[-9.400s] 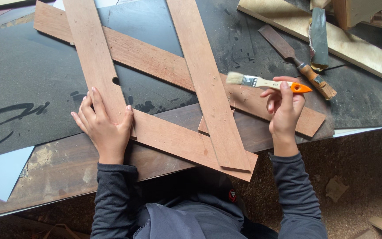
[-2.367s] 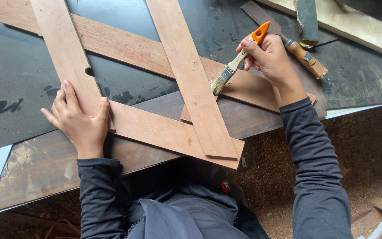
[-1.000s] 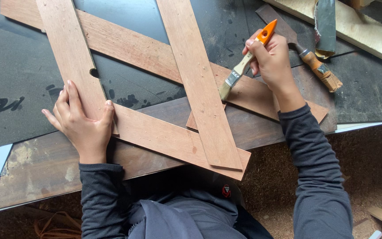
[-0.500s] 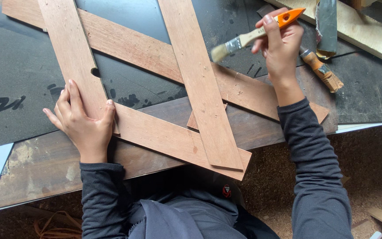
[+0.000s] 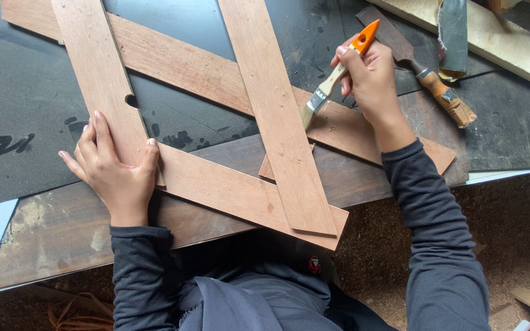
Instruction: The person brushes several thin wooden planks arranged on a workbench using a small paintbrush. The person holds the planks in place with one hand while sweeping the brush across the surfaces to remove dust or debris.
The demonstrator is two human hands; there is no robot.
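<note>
While my left hand point(image 5: 115, 171) lay open, flat on the slats point(image 5: 216, 190), my right hand point(image 5: 369, 76) gripped the brush point(image 5: 337, 72), bristles touching a slat below it.

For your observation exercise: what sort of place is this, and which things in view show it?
Probably a woodworking shop: crossed wooden slats on a dark worktop, sawdust on the floor, and a paintbrush in the right hand.

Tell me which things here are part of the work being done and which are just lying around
In use:
- paintbrush, held in the right hand
- crossed wooden slats, pressed flat by the left hand

Lying about:
- wooden-handled tool on the dark worktop
- pale plank at the far edge
- sawdust on the floor
</note>
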